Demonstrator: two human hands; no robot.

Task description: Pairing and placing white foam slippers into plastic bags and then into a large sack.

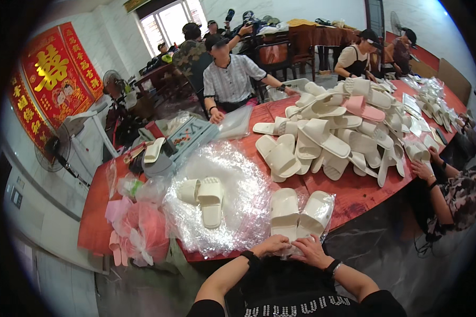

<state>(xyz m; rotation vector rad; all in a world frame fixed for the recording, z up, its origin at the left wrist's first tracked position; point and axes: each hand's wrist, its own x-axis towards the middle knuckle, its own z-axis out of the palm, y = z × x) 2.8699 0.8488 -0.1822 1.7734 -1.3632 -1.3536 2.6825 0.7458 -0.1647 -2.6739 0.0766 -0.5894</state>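
Note:
A pair of cream slippers lies side by side at the table's near edge inside a clear plastic bag. At the bag's near end, my left hand has its fingers closed on the plastic. My right hand pinches the same end close beside it; the fingertips of both are partly hidden. To the left, two loose cream slippers rest on a round spread of shiny clear bags. Beyond the bagged pair rises a large heap of cream slippers, with a pink slipper on it.
The red table curves away to the right. Pink bagged items hang at its left edge, near a grey-blue tray. One person sits across; another person's hands hold slippers at right. A fan stands left.

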